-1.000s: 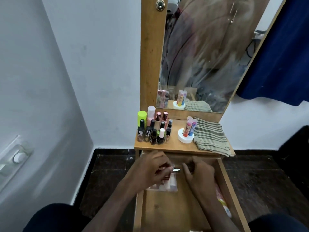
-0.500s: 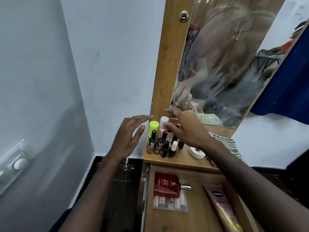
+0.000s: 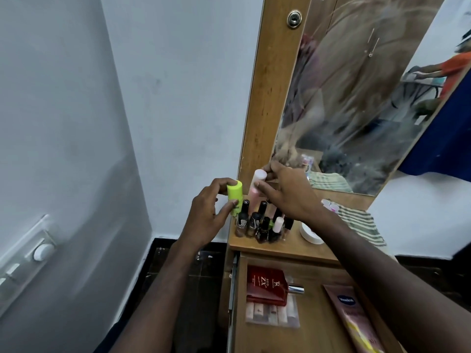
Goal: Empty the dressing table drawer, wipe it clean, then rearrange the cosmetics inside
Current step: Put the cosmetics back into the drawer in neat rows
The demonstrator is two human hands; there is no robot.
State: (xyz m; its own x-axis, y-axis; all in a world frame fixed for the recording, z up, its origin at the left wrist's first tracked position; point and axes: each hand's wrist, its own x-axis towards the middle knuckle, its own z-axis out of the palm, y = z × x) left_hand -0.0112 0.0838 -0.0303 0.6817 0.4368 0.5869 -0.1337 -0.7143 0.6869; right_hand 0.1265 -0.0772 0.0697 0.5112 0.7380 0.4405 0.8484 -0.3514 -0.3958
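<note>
Left hand (image 3: 204, 220) grips green bottle (image 3: 56, 197), right hand (image 3: 285, 192) pinches pink bottle (image 3: 256, 186); lifting both risks toppling the nail polishes (image 3: 260, 222) crowded on the worktop (image 3: 288, 247).

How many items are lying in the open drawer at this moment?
3 visible. A red perfume box at back left, resting partly on a flat palette; a pink tube along the right side. The right arm and frame edge may hide more.
</note>
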